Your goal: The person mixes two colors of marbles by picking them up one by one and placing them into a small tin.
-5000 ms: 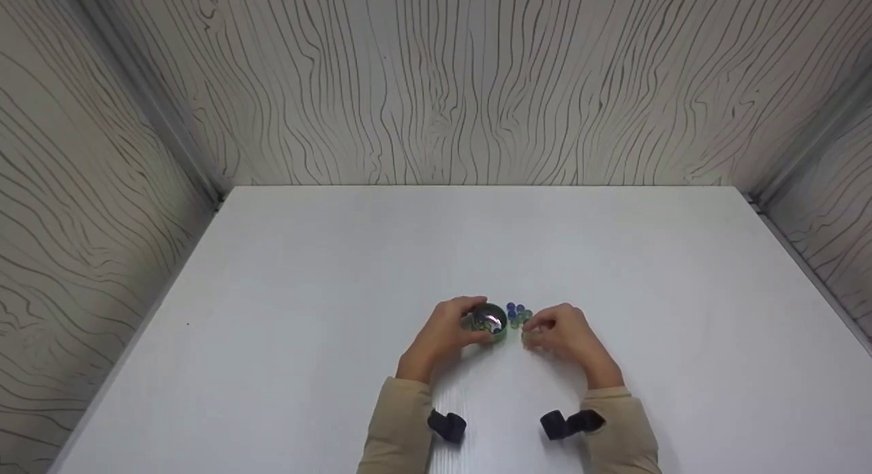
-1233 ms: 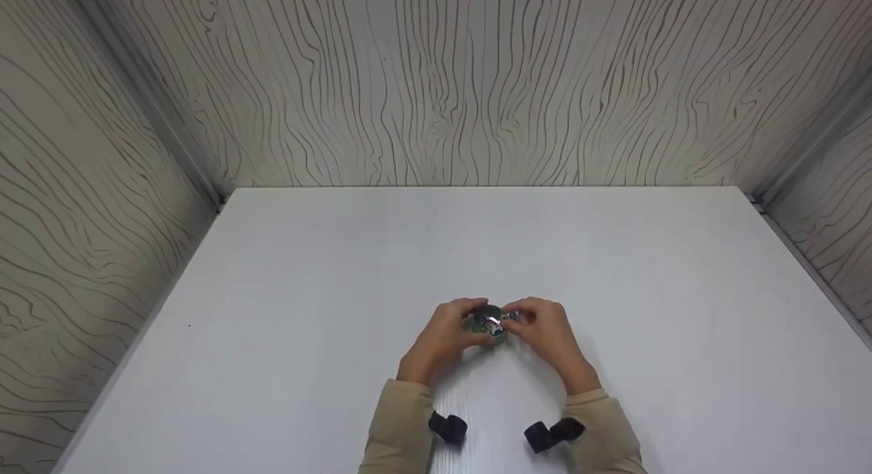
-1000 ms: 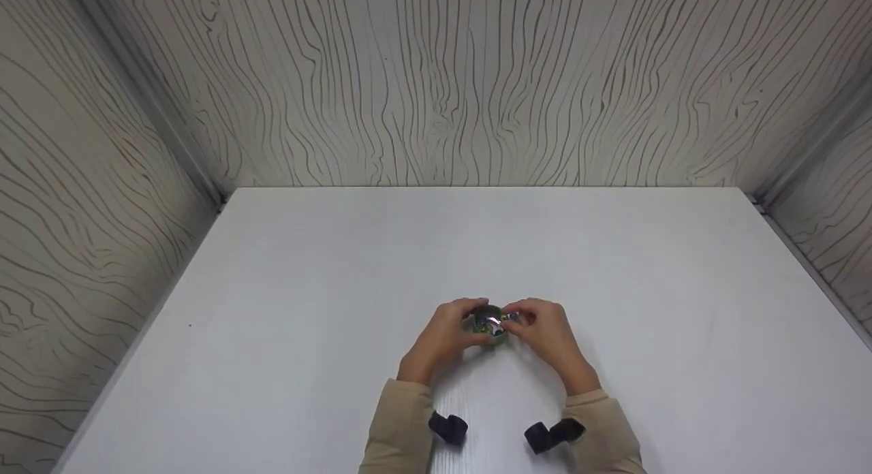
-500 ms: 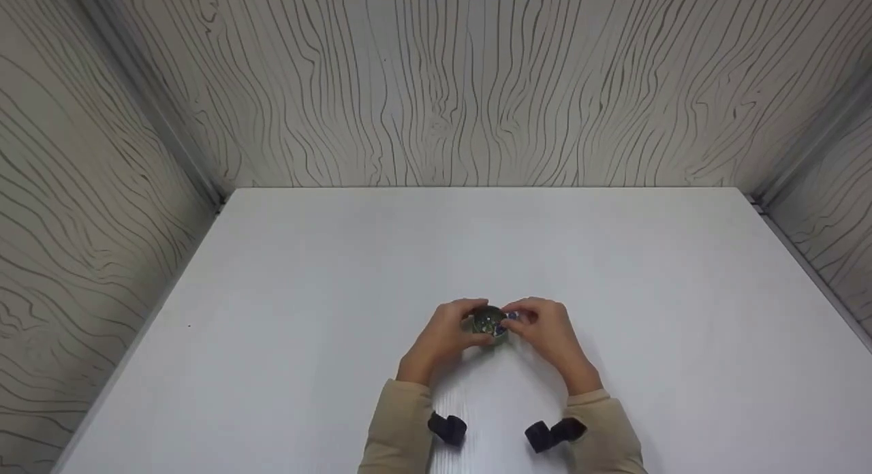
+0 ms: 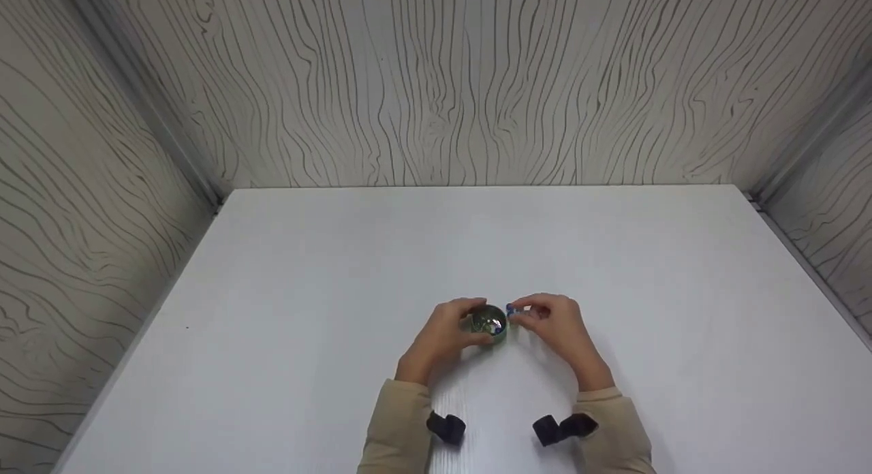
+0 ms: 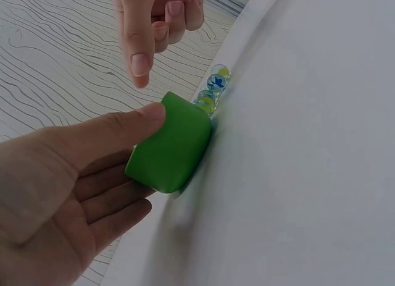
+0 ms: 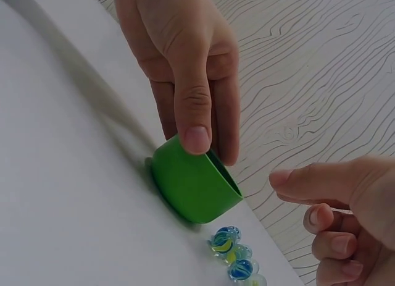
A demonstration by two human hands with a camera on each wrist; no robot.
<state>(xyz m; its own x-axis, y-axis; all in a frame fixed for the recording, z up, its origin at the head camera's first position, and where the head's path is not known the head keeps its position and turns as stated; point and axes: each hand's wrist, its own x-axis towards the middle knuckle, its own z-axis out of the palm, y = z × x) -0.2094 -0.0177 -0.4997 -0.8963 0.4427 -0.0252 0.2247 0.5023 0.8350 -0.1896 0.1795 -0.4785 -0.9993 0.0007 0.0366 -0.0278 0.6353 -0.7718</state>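
My left hand (image 5: 446,327) grips a small green cup (image 7: 194,187) at its rim, thumb on the near side and fingers on the far side. The cup stands upright on the white table, and several marbles (image 5: 496,328) show inside it in the head view. Just right of the cup lies a cluster of clear glass marbles (image 7: 241,270) with blue and yellow swirls. Over that cluster hovers my right hand (image 5: 562,324), thumb and forefinger extended and apart, the other fingers loosely curled. No marble shows between its fingertips.
The white table (image 5: 327,270) meets wood-grain panels (image 5: 436,86) at the back and sides. A black wrist camera (image 5: 446,428) sits at the left sleeve and another black camera (image 5: 564,428) at the right one.
Earlier my right hand came left from beside the marbles to the cup's rim. Since half a second ago it has drawn back right, uncovering blue marbles. The left hand keeps its grip on the cup.
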